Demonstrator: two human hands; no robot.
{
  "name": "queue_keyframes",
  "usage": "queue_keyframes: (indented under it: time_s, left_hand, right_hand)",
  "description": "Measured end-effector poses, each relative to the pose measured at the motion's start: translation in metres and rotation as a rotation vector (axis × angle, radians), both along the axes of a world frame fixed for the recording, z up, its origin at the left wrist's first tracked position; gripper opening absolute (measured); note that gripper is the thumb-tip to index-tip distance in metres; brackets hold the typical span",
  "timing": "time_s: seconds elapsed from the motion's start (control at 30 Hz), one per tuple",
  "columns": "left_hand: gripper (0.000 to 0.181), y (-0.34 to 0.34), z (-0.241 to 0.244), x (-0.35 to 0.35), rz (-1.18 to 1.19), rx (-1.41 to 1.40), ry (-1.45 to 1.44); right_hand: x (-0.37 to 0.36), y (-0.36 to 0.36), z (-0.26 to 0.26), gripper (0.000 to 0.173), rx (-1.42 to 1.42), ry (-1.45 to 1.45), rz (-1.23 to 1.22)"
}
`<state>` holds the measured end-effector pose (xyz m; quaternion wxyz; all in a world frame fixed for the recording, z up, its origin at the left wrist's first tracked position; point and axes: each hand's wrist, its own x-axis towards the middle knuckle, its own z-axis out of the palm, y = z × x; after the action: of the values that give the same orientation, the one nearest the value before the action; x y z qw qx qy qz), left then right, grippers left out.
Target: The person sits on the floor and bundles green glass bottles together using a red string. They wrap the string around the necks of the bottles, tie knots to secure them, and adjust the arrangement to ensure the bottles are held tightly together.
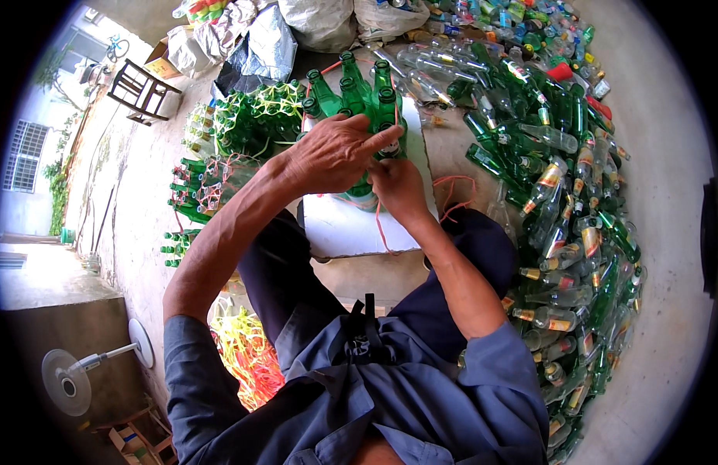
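Several green glass bottles stand upright in a cluster on a small white board. Pink plastic twine runs around the bottles and trails over the board's near edge; more of it lies loose on the right. My left hand reaches across the near bottles, index finger extended to the right over a bottle neck. Just below that finger, my right hand is closed on the pink twine at the cluster's near right side. What the left hand's curled fingers touch is hidden.
A large heap of loose glass bottles spreads along the right. Tied bundles of green bottles stand at left. Beyond are white sacks and a wooden chair. Yellow and red twine and a fan are at lower left.
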<state>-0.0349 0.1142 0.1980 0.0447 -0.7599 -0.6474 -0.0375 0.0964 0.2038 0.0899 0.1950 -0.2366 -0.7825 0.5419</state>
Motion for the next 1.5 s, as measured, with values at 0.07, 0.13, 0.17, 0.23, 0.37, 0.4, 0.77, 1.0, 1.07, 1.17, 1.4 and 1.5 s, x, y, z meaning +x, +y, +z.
queue_keyframes:
  time_s: [0.07,0.13,0.17,0.23,0.37,0.4,0.77,1.0,1.07,1.17,1.4,1.5]
  left_hand:
    - [0.068,0.003,0.001,-0.003,-0.074,0.027,0.033]
    - [0.069,0.004,0.005,-0.002,-0.068,0.013,0.025]
    - [0.07,0.004,0.006,-0.003,-0.065,0.006,0.021]
    - [0.071,0.003,0.004,-0.006,-0.05,0.035,0.038]
    - [0.072,0.002,0.007,-0.008,-0.016,0.06,0.027]
    - [0.068,0.003,0.01,-0.008,-0.017,0.062,0.032]
    - [0.056,0.003,0.023,-0.034,0.059,-0.007,-0.156]
    - [0.033,-0.013,0.032,-0.049,0.164,-0.1,-0.286]
    - [0.024,-0.016,0.023,-0.054,0.143,-0.121,-0.289]
    - [0.012,-0.018,0.02,-0.058,0.138,-0.032,-0.258]
    - [0.014,-0.007,0.022,-0.063,0.14,0.116,-0.067]
    - [0.018,-0.005,0.013,-0.066,0.183,0.131,-0.057]
  right_hand:
    - [0.001,0.0,-0.001,0.045,0.009,-0.013,-0.006]
    - [0.001,0.001,-0.005,0.046,0.022,-0.029,-0.012]
    - [0.002,0.001,-0.007,0.045,0.041,-0.029,-0.019]
    - [0.002,0.002,-0.011,0.044,0.079,-0.029,-0.029]
    - [0.006,0.002,-0.008,0.039,-0.005,-0.05,0.007]
    - [0.007,0.002,-0.007,0.038,-0.014,-0.045,0.011]
    - [0.008,-0.003,0.008,0.029,-0.107,0.024,0.021]
    - [0.007,-0.004,0.009,0.021,-0.222,0.085,-0.004]
    - [0.008,-0.004,0.012,0.02,-0.245,0.096,-0.002]
    - [0.008,-0.005,0.012,0.02,-0.245,0.117,0.001]
    - [0.006,-0.005,0.015,0.019,-0.233,0.112,0.004]
    - [0.005,-0.005,0.011,0.019,-0.226,0.133,0.008]
